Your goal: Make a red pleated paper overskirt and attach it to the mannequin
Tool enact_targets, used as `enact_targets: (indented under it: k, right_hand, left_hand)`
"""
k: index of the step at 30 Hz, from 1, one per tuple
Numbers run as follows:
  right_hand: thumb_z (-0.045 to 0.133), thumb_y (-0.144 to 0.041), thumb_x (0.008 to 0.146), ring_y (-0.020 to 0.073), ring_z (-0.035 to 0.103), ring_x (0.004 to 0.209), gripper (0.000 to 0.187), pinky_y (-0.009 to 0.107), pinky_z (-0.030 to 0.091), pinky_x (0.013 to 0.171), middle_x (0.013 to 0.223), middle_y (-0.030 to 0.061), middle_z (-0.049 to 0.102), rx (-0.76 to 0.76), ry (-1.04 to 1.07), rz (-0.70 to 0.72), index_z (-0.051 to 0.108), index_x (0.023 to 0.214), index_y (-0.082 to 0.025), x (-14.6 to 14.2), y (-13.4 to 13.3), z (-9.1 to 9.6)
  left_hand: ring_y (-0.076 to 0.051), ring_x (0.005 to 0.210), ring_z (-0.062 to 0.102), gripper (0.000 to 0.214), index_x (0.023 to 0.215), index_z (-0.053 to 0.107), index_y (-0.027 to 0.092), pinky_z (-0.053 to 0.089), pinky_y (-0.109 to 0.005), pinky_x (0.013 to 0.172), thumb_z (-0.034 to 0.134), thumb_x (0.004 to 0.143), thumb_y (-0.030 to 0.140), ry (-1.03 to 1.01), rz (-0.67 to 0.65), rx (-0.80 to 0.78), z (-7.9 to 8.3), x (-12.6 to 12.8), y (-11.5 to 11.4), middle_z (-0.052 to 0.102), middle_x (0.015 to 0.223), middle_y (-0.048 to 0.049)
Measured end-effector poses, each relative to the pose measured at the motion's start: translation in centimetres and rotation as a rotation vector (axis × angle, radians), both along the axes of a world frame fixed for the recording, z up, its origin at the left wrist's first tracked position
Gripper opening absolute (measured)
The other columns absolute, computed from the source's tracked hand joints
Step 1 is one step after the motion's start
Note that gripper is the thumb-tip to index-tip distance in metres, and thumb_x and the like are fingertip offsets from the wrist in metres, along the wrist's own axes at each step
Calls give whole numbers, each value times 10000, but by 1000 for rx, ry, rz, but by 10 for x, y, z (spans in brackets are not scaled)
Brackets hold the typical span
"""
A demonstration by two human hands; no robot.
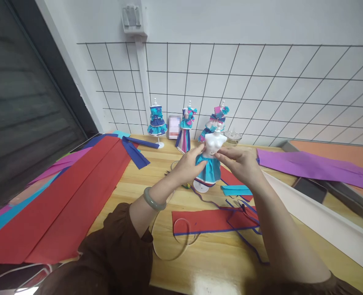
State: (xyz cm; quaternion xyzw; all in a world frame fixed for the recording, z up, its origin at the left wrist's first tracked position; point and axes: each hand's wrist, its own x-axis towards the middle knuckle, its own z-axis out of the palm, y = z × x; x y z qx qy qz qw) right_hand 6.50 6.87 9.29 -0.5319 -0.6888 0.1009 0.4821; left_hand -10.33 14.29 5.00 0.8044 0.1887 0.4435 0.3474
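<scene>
A small white mannequin [215, 142] stands upright on its round base, wearing a turquoise gathered skirt [208, 169] with a dark and red hem. My left hand [189, 164] is around its left side, fingers at the torso and thumb on the skirt's top. On the other side, my right hand [241, 164] pinches at the waist, where the skirt's upper edge meets the torso. Just in front lies a red strip [206, 220] with a blue edge. A folded turquoise piece [236, 190] rests near my right wrist.
Three dressed mannequins, including a blue-ruffled one [157, 121], stand by the tiled wall beside a phone [174, 127]. Long red sheets [61, 196] cover the left side. A purple sheet [316, 166], dark phone [309, 189] and white strip [319, 217] lie right. Thin cord [169, 259] loops in front.
</scene>
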Motion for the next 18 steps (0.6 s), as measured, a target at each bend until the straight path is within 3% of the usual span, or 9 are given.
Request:
enact_targets:
  k: [5,10,14,16,18]
  right_hand:
    - [724,-388,716,296,643,1021,364,442,512,889,1043,76,722,-164,314,63,726,1021,-189,4,3,-6]
    - [777,-367,660,292,592,1119,505,452,455,973,1134,115,683,-287,490,117,676,1113,-168,12,3,-5]
    - [707,-360,744,278,585,1133,449,458,448,972,1153,110,675,-267,419,-35,650,1149,-174,22,-19,13]
    - [687,-345,762,276,628,1060,364,443,484,927,1072,105,709,-214,291,-180,684,1078,-166,20,-42,27]
    - [644,-333,796,243,684,910,233,380,547,815,934,80,742,-141,110,-204,720,961,-186,6,-73,45]
  left_hand:
    - [-251,1183,529,678,1423,294,227,430,-452,1009,529,799,104,6,33,36,2,1,-2,578,1258,-110]
    - [-221,1169,536,768,1452,195,267,438,-416,1003,534,790,75,-29,39,78,-1,2,-1,539,1297,-104]
    - [-222,1161,538,790,1460,166,260,437,-425,1008,547,789,92,-41,46,87,-5,3,2,557,1266,-103]
    - [-228,1165,531,786,1455,184,270,432,-439,1013,558,785,101,-45,57,95,-4,2,2,576,1233,-93]
    - [-228,1167,526,783,1450,197,284,427,-445,1017,565,781,106,-50,63,101,-3,2,0,583,1220,-84]
